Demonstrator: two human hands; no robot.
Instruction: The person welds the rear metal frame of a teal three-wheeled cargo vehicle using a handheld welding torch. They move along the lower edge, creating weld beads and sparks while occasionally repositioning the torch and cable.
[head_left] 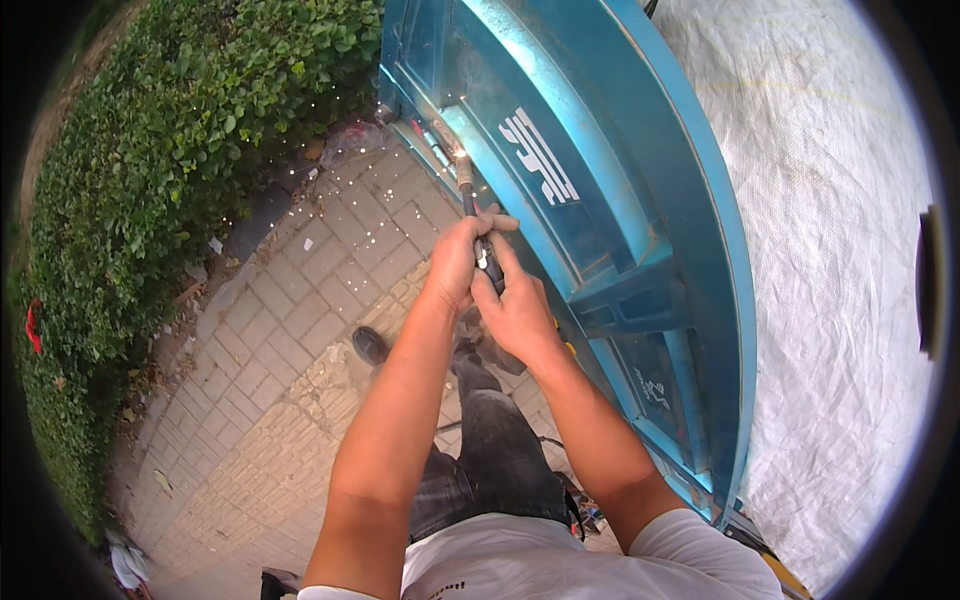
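Both my hands are closed around a welding torch [467, 195], whose nozzle points away from me at the blue metal panel [610, 150]. A bright arc glows at the nozzle, and sparks scatter to the left over the paving. My left hand [458, 255] grips the front of the black handle, near the torch neck, with fingertips showing on the far side. Just behind it, my right hand [515, 315] wraps the rear of the handle. The nozzle meets the panel's lower left edge beside a small hinge-like cylinder [438, 155]. Glare hides the exact weld spot.
A leafy hedge [190, 120] lines the left, with litter along its foot. Brick paving [270, 310] lies below, where my dark shoe [370, 345] stands. A white woven sheet [820, 300] spreads beyond the panel on the right. A red item [34, 325] rests against the hedge.
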